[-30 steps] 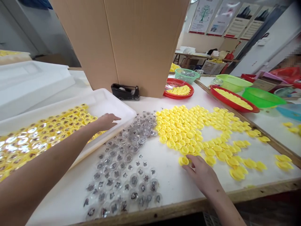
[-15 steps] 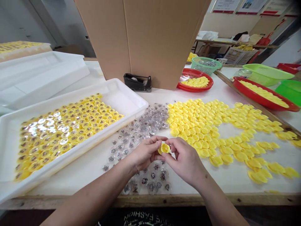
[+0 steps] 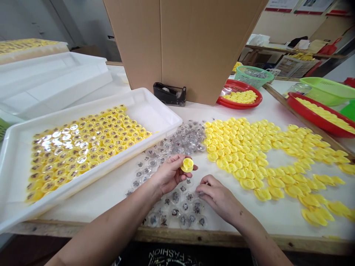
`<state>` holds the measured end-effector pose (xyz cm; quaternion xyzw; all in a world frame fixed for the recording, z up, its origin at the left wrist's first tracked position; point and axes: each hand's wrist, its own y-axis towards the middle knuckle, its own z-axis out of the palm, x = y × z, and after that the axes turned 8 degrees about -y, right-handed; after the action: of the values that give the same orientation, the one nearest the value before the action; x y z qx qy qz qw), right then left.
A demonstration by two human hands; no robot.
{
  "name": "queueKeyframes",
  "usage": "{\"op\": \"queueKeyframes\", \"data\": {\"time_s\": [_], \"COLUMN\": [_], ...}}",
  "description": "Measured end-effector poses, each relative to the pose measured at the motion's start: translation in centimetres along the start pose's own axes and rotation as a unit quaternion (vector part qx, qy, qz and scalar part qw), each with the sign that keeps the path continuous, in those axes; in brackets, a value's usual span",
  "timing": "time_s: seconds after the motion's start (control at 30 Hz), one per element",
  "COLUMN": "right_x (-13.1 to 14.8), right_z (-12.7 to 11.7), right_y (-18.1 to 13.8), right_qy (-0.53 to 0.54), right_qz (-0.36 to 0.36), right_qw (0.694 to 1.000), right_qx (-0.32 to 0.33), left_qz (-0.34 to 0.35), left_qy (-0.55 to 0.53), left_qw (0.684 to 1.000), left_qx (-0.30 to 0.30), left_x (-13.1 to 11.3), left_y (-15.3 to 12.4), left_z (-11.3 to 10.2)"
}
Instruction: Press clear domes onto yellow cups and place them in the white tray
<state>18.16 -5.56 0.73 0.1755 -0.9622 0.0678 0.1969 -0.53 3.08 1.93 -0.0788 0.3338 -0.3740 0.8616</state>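
My left hand [image 3: 168, 175] pinches a small yellow cap [image 3: 187, 164] between thumb and fingers, held just above the table. My right hand [image 3: 219, 197] is lower, fingers curled down onto the clear domed pieces [image 3: 177, 207] spread over the white table top; whether it grips one is hidden. A wide spread of yellow caps [image 3: 249, 147] lies to the right. A white tray [image 3: 155, 107] at the left holds several assembled yellow-and-clear pieces [image 3: 83, 144].
A tall cardboard box [image 3: 183, 44] stands behind, with a black tape dispenser [image 3: 169, 94] at its foot. Red trays [image 3: 240, 96] of yellow caps, a teal basket [image 3: 253, 75] and green baskets [image 3: 324, 87] sit at the back right. The wooden table edge [image 3: 194, 236] runs close to me.
Earlier my left hand reached over the tray and my right touched a yellow cap. Both then met holding the cap; now the right hand has dropped to the clear pieces, the left keeps the cap.
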Motion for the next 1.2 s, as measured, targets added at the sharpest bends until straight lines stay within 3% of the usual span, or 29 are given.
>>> {"op": "queueKeyframes", "data": {"time_s": [0.13,0.27,0.43,0.57,0.67,0.77,0.9,1.0,1.1,1.2], "right_x": [-0.4,0.3,0.4,-0.2,-0.1,0.4,0.9,0.8,-0.2,-2.0], "right_z": [-0.9,-3.6,-5.3,-5.7,-6.8,-8.0,-7.9,-6.8,-5.5,-5.1], "right_y": [0.0,0.1,1.0,1.8,2.5,3.3,4.4,4.8,3.8,0.7], "right_qy": [0.085,0.233,0.348,0.286,0.169,0.08,0.067,0.099,0.103,0.062], "right_qz": [0.029,0.101,0.106,0.104,0.04,-0.041,-0.074,-0.042,0.047,0.126], "right_qw": [0.996,0.967,0.93,0.95,0.981,0.994,0.995,0.992,0.982,0.978], "right_qx": [-0.026,-0.036,0.048,0.069,0.08,0.057,0.003,-0.065,-0.152,-0.154], "left_qz": [-0.014,-0.033,-0.052,-0.063,-0.062,-0.063,-0.072,-0.081,-0.069,-0.043], "left_qy": [-0.017,-0.023,-0.01,0.003,0.013,0.019,0.021,0.008,0.006,0.007], "left_qw": [1.0,0.999,0.998,0.998,0.998,0.997,0.996,0.995,0.997,0.999], "left_qx": [0.007,0.026,0.041,0.03,0.03,0.031,0.05,0.059,0.019,-0.015], "left_x": [0.3,0.8,1.5,1.7,1.6,1.5,1.6,1.9,1.7,0.9], "left_y": [-0.1,0.0,0.2,0.2,0.2,0.4,0.3,0.2,0.1,0.0], "left_z": [-0.1,-0.2,-0.4,-0.3,-0.3,-0.4,-0.4,-0.1,0.2,0.1]}}
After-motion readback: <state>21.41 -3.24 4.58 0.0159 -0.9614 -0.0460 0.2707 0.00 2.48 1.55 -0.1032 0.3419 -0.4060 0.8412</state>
